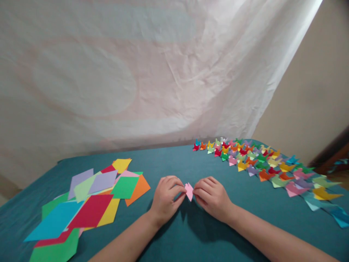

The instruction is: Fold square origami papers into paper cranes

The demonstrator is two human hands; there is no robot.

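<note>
A small piece of folded pink paper (189, 191) is held up a little above the table, at the middle of the view. My left hand (168, 199) pinches its left side between thumb and fingertips. On the opposite side, my right hand (213, 198) has its thumb and fingers closed on the right edge. The paper has pointed tips at top and bottom. My fingertips hide parts of its sides.
Loose coloured paper sheets (91, 211) lie overlapping on the left of the green-blue tablecloth (160, 162). Rows of folded paper birds (264, 175) in many colours stand on the right. A whitish hanging cloth (152, 72) rises behind the table.
</note>
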